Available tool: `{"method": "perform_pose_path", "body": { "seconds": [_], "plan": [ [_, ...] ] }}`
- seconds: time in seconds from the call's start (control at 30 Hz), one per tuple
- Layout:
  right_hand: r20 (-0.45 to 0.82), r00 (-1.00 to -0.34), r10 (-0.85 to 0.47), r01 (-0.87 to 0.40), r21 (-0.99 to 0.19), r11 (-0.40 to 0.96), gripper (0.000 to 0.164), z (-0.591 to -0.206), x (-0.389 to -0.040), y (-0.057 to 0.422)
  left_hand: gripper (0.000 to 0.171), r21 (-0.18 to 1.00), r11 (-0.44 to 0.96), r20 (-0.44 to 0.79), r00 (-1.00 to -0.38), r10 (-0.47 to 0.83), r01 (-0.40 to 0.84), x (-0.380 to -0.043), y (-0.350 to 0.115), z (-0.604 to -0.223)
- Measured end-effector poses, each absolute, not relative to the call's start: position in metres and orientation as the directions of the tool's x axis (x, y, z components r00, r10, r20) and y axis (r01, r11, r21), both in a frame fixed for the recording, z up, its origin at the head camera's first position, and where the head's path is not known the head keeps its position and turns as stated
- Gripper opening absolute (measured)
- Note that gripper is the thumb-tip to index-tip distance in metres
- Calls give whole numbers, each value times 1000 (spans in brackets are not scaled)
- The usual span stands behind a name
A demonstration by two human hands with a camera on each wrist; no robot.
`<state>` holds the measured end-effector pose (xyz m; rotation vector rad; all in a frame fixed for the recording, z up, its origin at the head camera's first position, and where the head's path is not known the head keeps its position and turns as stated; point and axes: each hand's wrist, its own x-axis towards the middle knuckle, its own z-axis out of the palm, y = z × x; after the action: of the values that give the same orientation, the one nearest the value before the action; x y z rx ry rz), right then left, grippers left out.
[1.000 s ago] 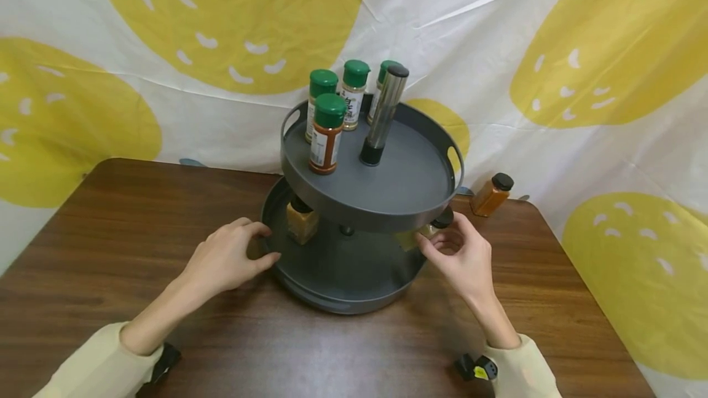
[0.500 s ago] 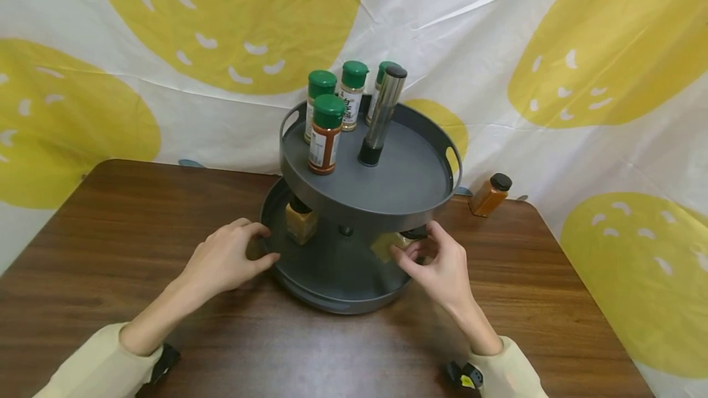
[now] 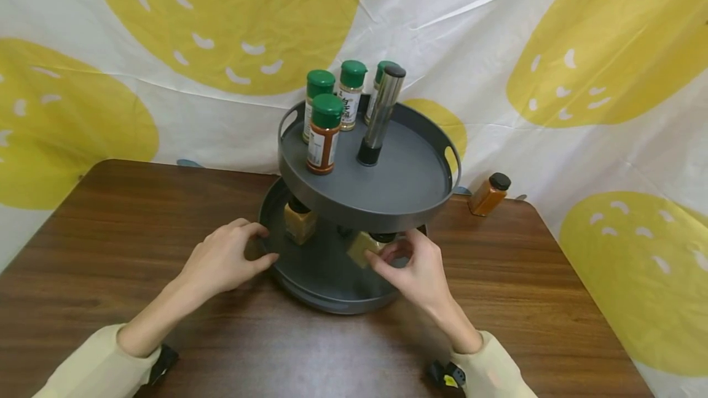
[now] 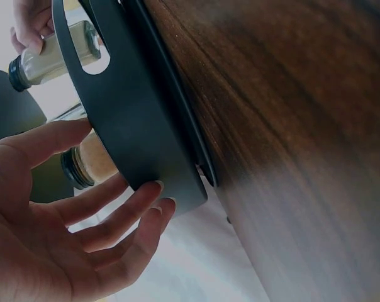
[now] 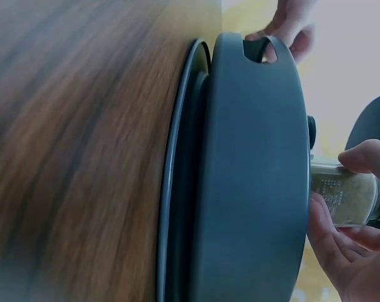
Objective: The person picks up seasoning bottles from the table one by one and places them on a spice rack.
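Observation:
My right hand point(image 3: 415, 266) holds a square glass spice jar point(image 3: 362, 249) by its upper part, between thumb and fingers. The jar has a black lid and pale tan powder, and is tilted in the head view, over the lower tray point(image 3: 326, 284) of a grey two-tier turntable. In the right wrist view, the lower tray's wall hides its base. My left hand point(image 3: 227, 257) touches the lower tray's left rim, fingers spread and loosely bent. Beside these fingers, inside the tray, stands another black-lidded square jar point(image 3: 300, 224) of light brown powder, partly covered by the upper tier.
The upper tray point(image 3: 404, 183) hangs close above my right hand. It bears several green-capped spice bottles point(image 3: 323, 140) and a steel grinder point(image 3: 381, 115). An orange-brown spice jar point(image 3: 488, 196) stands at the wooden table's point(image 3: 166, 214) back right, before a lemon-print cloth point(image 3: 221, 121).
My right hand has moved left with the spice jar, from the lower tray's right edge to further in under the upper tier. My left hand has stayed at the rim.

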<state>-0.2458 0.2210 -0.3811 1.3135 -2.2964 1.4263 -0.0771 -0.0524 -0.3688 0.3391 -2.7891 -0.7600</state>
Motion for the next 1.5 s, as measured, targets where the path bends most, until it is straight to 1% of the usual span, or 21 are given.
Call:
{"method": "perform_pose_path", "body": {
  "seconds": [0.33, 0.6, 0.7, 0.83, 0.93, 1.3, 1.5],
  "plan": [
    [498, -550, -671, -738, -666, 110, 23, -382, -238, 201, 43, 515, 842, 159, -946, -281, -163, -75, -52, -368],
    [457, -522, -720, -738, -665, 112, 29, -386, -235, 188, 43, 513, 842, 153, -947, -282, -167, -75, -53, -368],
    [428, -519, -740, -737, -662, 134, 31, -388, -233, 184, 43, 513, 842, 155, -947, -280, -165, -75, -52, -368],
    [406, -521, -751, -737, -658, 154, 28, -389, -229, 179, 43, 511, 844, 160, -947, -279, -162, -75, -52, -368],
    [395, -520, -757, -732, -664, 156, 29, -390, -228, 175, 43, 509, 845, 162, -946, -280, -163, -75, -52, -368],
    [372, -522, -768, -725, -667, 170, 53, -392, -226, 172, 43, 512, 844, 164, -947, -277, -158, -77, -52, -369],
    [351, -529, -773, -716, -674, 183, 61, -391, -225, 173, 43, 512, 845, 171, -946, -276, -154, -77, -52, -368]
  ]
}}
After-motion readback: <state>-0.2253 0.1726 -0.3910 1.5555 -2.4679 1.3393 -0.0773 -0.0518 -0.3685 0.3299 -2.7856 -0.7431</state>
